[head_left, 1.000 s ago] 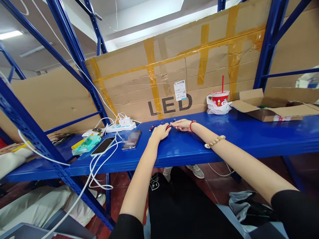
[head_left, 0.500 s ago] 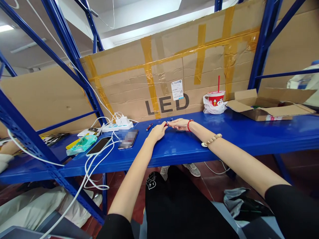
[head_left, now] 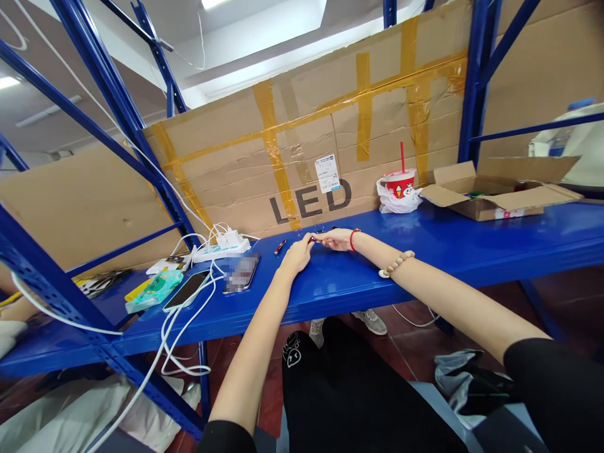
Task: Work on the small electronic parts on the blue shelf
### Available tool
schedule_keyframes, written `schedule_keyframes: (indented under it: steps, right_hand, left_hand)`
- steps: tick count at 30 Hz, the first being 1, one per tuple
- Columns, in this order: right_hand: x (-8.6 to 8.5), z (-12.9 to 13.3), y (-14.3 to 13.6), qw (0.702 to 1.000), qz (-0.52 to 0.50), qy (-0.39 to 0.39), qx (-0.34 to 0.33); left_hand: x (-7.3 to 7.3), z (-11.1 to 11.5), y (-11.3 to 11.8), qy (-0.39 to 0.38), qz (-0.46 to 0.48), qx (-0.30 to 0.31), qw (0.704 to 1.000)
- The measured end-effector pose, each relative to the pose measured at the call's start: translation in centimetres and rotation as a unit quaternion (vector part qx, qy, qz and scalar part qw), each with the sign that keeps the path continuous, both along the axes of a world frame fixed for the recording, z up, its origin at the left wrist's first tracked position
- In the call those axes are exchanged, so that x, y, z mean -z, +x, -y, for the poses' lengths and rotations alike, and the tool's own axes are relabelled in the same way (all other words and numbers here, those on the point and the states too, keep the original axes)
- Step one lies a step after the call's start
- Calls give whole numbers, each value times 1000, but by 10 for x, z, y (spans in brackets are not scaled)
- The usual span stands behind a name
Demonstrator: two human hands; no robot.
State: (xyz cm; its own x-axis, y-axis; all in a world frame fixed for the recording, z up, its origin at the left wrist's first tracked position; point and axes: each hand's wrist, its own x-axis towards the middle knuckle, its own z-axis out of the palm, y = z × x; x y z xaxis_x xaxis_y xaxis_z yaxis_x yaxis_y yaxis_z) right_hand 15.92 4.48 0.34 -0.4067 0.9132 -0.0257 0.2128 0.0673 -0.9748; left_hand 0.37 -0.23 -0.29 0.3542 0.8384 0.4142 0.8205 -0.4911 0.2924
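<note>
Both my arms stretch out over the blue metal shelf (head_left: 425,264). My left hand (head_left: 298,253) and my right hand (head_left: 336,239) meet near the back of the shelf, fingertips pinched on a small red pen-like object (head_left: 312,238) between them. Its details are too small to make out. A second small red piece (head_left: 280,246) lies on the shelf just left of my left hand. On my right wrist are a red string and a bead bracelet.
Two phones (head_left: 214,283), a white power strip (head_left: 221,245) with cables, and a teal packet (head_left: 151,291) lie at the left. A red cup (head_left: 400,184) in a bag and an open cardboard box (head_left: 495,192) stand at the right. Taped cardboard marked LED backs the shelf.
My hands stay together on the small red object. The view has drifted slightly, shifting everything a little left and up.
</note>
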Motion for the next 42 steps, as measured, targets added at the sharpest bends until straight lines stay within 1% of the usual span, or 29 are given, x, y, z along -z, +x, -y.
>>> schedule_keyframes:
  steps: [4, 9, 13, 18, 25, 31, 36, 42]
  right_hand:
    - [0, 7, -3, 995, 14, 97, 20]
    - [-2, 7, 1, 979, 40, 201, 17]
    - [-1, 5, 5, 967, 62, 248, 18]
    - [-1, 4, 9, 956, 77, 282, 18]
    - [3, 2, 11, 958, 96, 271, 18]
    - [4, 2, 12, 966, 101, 235, 28]
    - [3, 5, 12, 976, 100, 192, 34]
    - [1, 10, 8, 986, 90, 136, 39]
  left_hand:
    - [1, -7, -2, -1, 35, -3, 999]
    - [1, -6, -2, -3, 61, 17, 998]
    - [1, -3, -2, -19, 57, 37, 997]
    - [3, -2, -1, -41, 39, 38, 998]
    - [7, -6, 0, -42, 22, 36, 998]
    - [3, 2, 0, -27, -1, 28, 999]
    - [0, 8, 1, -31, -30, 6, 999]
    - [-2, 12, 2, -27, -50, -18, 998]
